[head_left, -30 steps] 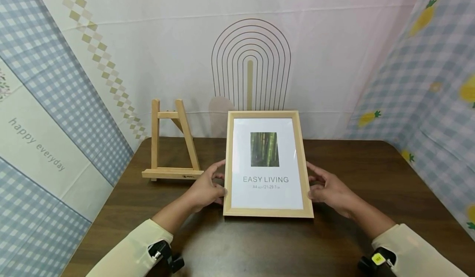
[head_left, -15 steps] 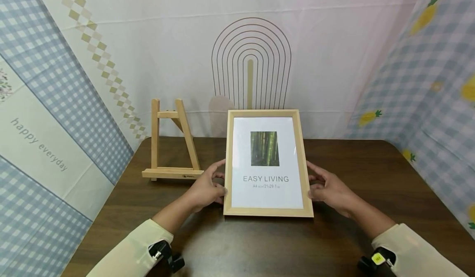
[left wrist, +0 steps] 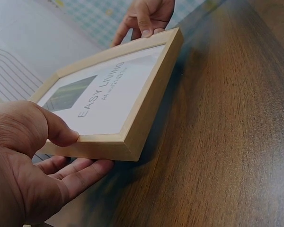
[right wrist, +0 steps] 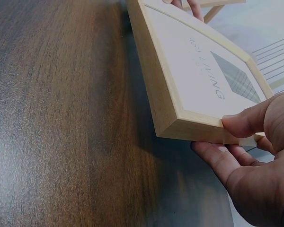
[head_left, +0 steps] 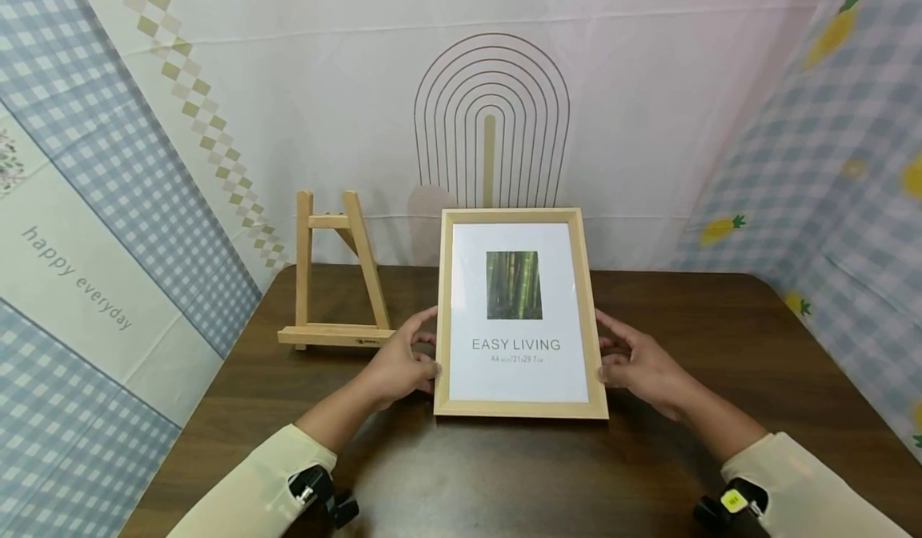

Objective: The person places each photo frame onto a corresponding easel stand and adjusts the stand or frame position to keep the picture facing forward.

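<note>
A light wooden picture frame with a white insert, a bamboo photo and the words "EASY LIVING" is held between both hands, its face tilted up. My left hand grips its left side, the thumb on the front rim and the fingers underneath, as the left wrist view shows. On the opposite side my right hand holds the frame the same way, thumb on top and fingers below in the right wrist view. Both wrist views show the frame's near edge raised above the table. What lies behind the frame is hidden.
To the left of the frame a small wooden easel stands upright on the dark wooden table, its ledge close to my left hand. A patterned cloth hangs behind the table, with checked cloth at the right.
The frame's top edge has risen slightly in the head view, its near edge barely. Both hands keep their hold. The easel stays where it was.
</note>
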A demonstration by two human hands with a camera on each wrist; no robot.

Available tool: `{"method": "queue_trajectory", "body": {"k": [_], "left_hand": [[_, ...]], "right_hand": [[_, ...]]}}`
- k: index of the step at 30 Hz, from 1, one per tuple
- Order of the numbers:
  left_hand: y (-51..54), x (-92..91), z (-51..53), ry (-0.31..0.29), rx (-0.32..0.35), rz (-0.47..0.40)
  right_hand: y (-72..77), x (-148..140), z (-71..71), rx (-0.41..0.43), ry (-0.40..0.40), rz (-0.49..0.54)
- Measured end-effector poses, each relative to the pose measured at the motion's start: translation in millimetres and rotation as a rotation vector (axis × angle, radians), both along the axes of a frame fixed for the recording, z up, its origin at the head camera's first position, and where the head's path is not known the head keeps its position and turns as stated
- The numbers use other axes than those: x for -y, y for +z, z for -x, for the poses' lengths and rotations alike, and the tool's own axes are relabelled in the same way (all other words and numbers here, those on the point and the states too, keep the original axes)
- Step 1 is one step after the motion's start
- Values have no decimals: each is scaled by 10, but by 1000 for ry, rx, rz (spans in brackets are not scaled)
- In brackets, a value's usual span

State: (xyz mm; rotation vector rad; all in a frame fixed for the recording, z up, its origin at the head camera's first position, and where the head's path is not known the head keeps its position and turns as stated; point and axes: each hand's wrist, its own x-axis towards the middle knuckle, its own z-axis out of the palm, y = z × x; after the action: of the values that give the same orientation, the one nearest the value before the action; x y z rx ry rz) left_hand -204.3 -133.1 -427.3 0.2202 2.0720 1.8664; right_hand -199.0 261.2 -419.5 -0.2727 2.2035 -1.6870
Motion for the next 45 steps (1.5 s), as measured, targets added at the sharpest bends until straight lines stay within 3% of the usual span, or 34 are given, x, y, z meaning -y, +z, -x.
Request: {"method": "queue_trajectory", "body": {"k": [13, 22, 45], "left_hand": [[-4, 5, -1, 14, -10, 5], [27, -6, 31, 42, -54, 47], [23, 5, 41, 50, -87, 77]], "right_hand": [[-6, 14, -3, -33, -5, -22], [7, 62, 16, -75, -33, -24], [31, 101, 0, -89, -50, -18]]}}
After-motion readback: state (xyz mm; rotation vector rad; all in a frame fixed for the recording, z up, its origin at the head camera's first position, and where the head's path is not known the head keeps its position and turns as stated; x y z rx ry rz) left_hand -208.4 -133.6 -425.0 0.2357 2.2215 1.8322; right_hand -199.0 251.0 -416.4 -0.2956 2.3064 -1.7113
